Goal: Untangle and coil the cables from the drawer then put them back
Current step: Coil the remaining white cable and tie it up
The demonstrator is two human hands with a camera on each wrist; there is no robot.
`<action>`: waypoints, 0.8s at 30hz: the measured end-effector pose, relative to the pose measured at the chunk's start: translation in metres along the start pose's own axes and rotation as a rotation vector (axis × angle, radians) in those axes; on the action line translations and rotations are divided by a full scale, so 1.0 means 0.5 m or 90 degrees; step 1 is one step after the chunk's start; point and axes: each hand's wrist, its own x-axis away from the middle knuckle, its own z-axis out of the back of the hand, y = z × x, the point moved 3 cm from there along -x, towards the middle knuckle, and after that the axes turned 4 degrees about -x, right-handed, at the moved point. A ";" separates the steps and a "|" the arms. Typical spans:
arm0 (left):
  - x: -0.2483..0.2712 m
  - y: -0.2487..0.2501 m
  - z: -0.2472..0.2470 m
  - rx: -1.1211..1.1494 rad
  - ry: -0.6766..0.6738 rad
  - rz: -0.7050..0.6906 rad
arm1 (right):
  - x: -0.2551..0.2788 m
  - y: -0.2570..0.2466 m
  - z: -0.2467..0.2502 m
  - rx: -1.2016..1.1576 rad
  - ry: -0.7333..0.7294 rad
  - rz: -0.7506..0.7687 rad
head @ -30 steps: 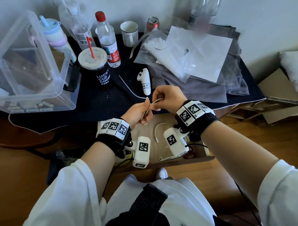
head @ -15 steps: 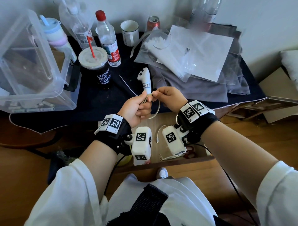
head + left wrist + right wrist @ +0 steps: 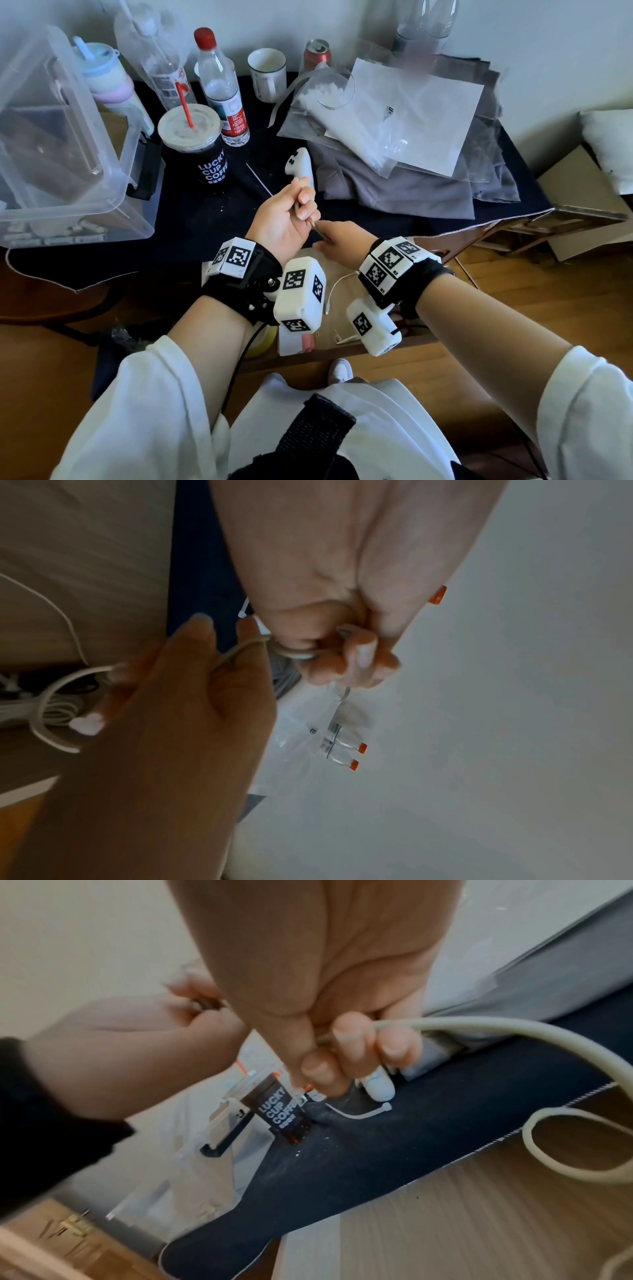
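A thin off-white cable (image 3: 294, 653) is wound in small loops inside my left hand (image 3: 303, 209), which grips it as a fist above the table's front edge. My right hand (image 3: 325, 236) sits just below and to the right of it and pinches the same cable (image 3: 479, 1023), whose free length trails off in a loop (image 3: 565, 1150) toward the drawer. In the head view only a short stub of cable (image 3: 313, 224) shows between the two hands. The open wooden drawer (image 3: 346, 274) lies under my wrists, with another white cable (image 3: 334, 286) inside.
On the dark tablecloth stand a coffee cup with a red straw (image 3: 202, 147), a water bottle (image 3: 222, 89), a mug (image 3: 267, 73) and a clear plastic box (image 3: 68, 154). A white controller (image 3: 301, 164), a zip tie (image 3: 258, 180) and grey cloth under plastic bags (image 3: 411, 137) lie behind my hands.
My left hand has turned into a fist and moved slightly up and back. My right hand has swung from above it down to its lower right, carrying the cable around.
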 end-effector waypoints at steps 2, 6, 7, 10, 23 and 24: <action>-0.002 -0.002 0.001 0.004 0.007 -0.005 | 0.003 -0.014 0.000 0.036 -0.015 0.011; 0.002 -0.012 -0.001 -0.067 0.036 -0.023 | 0.004 -0.025 0.008 0.119 -0.001 0.018; 0.005 -0.013 -0.002 -0.099 0.046 -0.026 | 0.004 -0.024 0.010 0.129 0.004 0.023; 0.007 -0.014 0.008 -0.188 0.075 -0.041 | 0.009 -0.025 0.022 0.148 0.015 0.030; 0.005 -0.033 0.029 -0.452 0.020 0.114 | 0.006 -0.042 0.107 -0.023 0.189 0.132; 0.007 -0.034 0.034 -0.459 0.011 0.128 | 0.003 -0.036 0.111 -0.030 0.193 0.133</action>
